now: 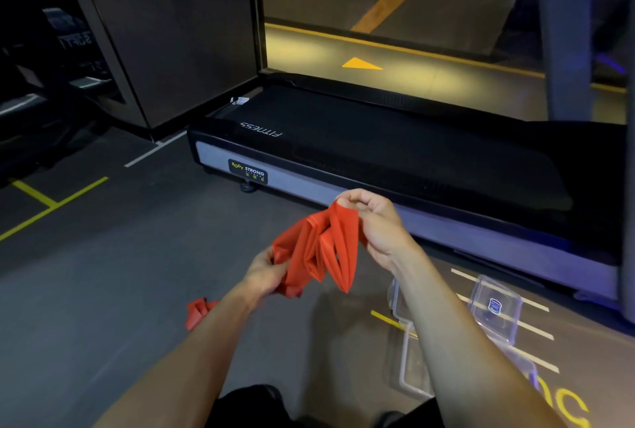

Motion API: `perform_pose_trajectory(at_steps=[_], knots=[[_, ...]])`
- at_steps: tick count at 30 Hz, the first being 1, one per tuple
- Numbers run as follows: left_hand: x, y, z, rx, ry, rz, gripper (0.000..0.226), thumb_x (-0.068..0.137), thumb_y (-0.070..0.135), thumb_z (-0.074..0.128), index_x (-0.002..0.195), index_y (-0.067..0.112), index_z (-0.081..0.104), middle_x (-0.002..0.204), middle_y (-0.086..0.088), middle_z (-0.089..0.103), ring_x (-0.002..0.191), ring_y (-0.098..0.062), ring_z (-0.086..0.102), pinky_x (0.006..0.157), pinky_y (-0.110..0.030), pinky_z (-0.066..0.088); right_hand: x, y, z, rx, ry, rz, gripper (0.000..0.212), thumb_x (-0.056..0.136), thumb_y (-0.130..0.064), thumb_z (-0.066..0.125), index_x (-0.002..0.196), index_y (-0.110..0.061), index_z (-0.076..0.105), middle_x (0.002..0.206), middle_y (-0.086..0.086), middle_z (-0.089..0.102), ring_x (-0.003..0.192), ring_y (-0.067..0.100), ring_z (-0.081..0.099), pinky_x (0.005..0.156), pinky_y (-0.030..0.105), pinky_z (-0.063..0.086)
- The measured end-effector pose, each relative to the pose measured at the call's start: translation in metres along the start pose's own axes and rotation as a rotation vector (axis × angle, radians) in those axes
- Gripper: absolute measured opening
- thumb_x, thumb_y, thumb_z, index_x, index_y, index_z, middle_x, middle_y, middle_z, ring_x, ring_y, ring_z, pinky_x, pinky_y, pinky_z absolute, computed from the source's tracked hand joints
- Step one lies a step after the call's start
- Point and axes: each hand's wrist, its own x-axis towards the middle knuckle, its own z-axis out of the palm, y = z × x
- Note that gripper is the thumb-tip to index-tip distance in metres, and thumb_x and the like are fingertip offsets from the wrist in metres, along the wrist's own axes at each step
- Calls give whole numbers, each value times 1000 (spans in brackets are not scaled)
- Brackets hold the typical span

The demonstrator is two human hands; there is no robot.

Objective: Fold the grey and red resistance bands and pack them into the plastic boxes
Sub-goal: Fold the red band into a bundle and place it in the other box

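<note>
both hands hold the red resistance band [319,249] in the air above the grey floor [103,290]. left hand [266,271] grips its lower folds with curled fingers; right hand [374,221] pinches the upper end. a loose end trails below the left forearm. clear plastic boxes [494,310] lie on the floor to the right, beside a black treadmill [395,152].

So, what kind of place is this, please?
Most likely a gym. A treadmill marked "FITNESS" stands ahead, yellow lines mark the dark floor, and both hands hold a red resistance band.
</note>
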Motion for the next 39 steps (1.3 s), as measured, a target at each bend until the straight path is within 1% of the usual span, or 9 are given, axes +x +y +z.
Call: perform_pose_trajectory(at_steps=[4, 6, 9, 13, 20, 24, 27, 31, 39], knots=[[4, -6, -12, 69, 26, -78, 20, 86, 12, 79, 104, 7, 73, 96, -21, 76, 74, -29, 71, 69, -55, 63, -1, 4, -3, -74, 30, 2, 12, 96, -1, 64, 87, -8, 68, 75, 5, 71, 64, 9, 64, 62, 19, 51], [6, -9, -18, 50, 47, -140, 25, 77, 25, 82, 97, 13, 74, 98, -17, 77, 84, -30, 69, 85, -51, 59, -2, 3, -4, -76, 34, -6, 11, 96, -1, 65, 88, -7, 68, 74, 4, 70, 63, 9, 63, 61, 18, 50], [0, -7, -20, 84, 35, -144, 16, 79, 27, 80, 88, 19, 69, 84, -6, 73, 70, -19, 64, 64, -27, 42, -3, 3, -5, -98, 50, -15, 12, 95, 0, 65, 86, -7, 68, 74, 6, 70, 63, 10, 63, 61, 18, 51], [6, -10, -22, 278, 129, -11, 25, 86, 9, 78, 71, 18, 60, 53, 6, 58, 41, -4, 48, 40, -18, 33, -4, 8, -7, -186, 67, -20, 15, 95, 0, 67, 84, -10, 70, 71, 4, 70, 63, 8, 64, 64, 19, 52], [4, -9, -36, 725, 263, 12, 19, 79, 21, 81, 74, 22, 62, 88, -8, 72, 85, -25, 67, 75, -29, 49, -6, -3, -4, -116, 69, -88, 15, 95, -1, 66, 84, -11, 69, 74, 5, 70, 67, 12, 63, 69, 21, 53], [6, -16, -31, 652, 212, -59, 10, 87, 16, 72, 86, 14, 61, 89, -13, 70, 87, -29, 68, 71, -33, 49, -9, -5, 2, -90, 40, -99, 14, 95, -2, 67, 85, -11, 69, 75, 5, 70, 68, 12, 63, 68, 22, 52], [2, -19, -23, 266, 121, -183, 6, 98, 5, 57, 96, 10, 57, 84, -18, 70, 67, -29, 67, 60, -43, 58, -8, -3, 4, -95, 28, -104, 14, 95, -1, 67, 86, -10, 69, 76, 6, 69, 69, 13, 62, 70, 22, 52], [-1, -17, -15, -35, 56, -166, 14, 98, 5, 62, 93, 17, 57, 76, -7, 68, 55, -18, 67, 50, -30, 57, -8, 2, 2, -162, 35, -83, 13, 94, -1, 68, 85, -11, 70, 73, 2, 70, 67, 10, 63, 69, 20, 51], [1, -20, -14, 97, 93, -170, 21, 95, 3, 68, 95, 20, 55, 69, -5, 58, 38, -10, 52, 39, -18, 40, -7, 3, 2, -166, 58, -86, 13, 94, -1, 69, 85, -11, 70, 73, 1, 69, 66, 8, 62, 67, 18, 51]])
